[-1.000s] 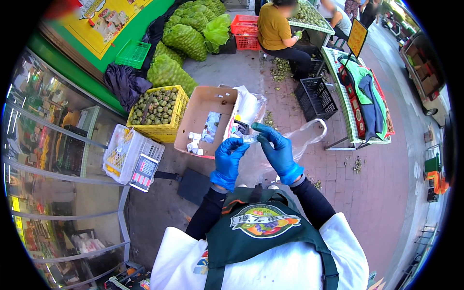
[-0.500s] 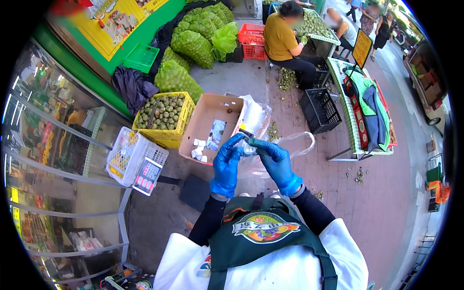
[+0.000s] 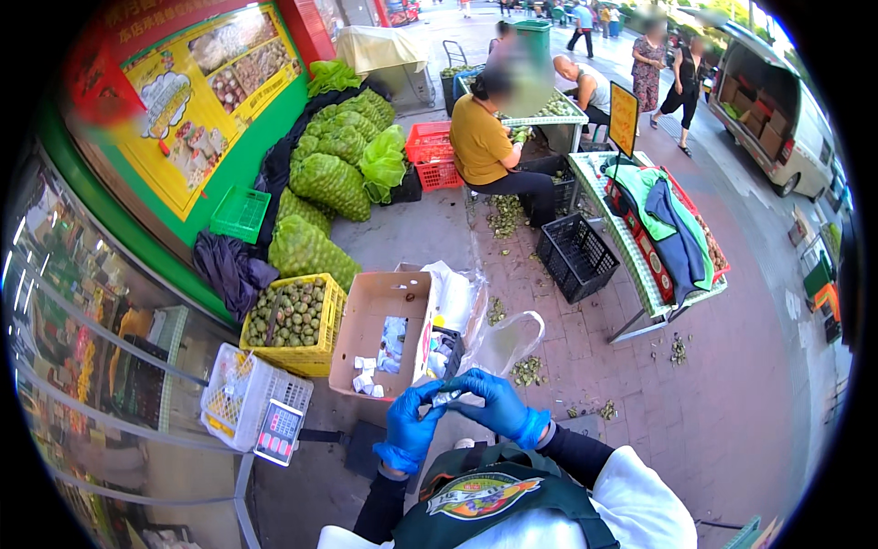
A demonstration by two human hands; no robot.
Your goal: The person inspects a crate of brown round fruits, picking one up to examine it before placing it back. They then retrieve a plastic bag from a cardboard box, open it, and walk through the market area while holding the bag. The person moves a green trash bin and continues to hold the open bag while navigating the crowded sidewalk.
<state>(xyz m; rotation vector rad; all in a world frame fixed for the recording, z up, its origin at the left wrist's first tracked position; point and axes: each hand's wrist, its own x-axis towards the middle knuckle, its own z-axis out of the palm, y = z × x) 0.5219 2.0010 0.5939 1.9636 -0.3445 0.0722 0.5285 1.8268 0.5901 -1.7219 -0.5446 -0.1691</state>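
Both hands wear blue gloves and meet in front of my apron. My left hand (image 3: 409, 427) is closed, its fingertips pinching a small, shiny whitish piece (image 3: 446, 398) too small to name. My right hand (image 3: 503, 408) is closed on the same piece from the other side, its fingers touching the left ones. Just beyond them stands an open cardboard box (image 3: 377, 311) with small white packets (image 3: 368, 375) inside. A clear plastic bag (image 3: 512, 340) lies against the box's right side, near a small black basket (image 3: 443, 355).
Left of the box are a yellow crate (image 3: 331, 337) of round green-brown produce and a scale with a keypad (image 3: 279, 432). Green net sacks (image 3: 315, 249) are piled behind. A black crate (image 3: 578, 265) and a table (image 3: 585, 174) stand right; a seated person (image 3: 480, 146) works beyond.
The view has tilted up, showing more of the street and van. My hands sit lower in the picture, still together, and no longer cover the bag and black basket by the box.
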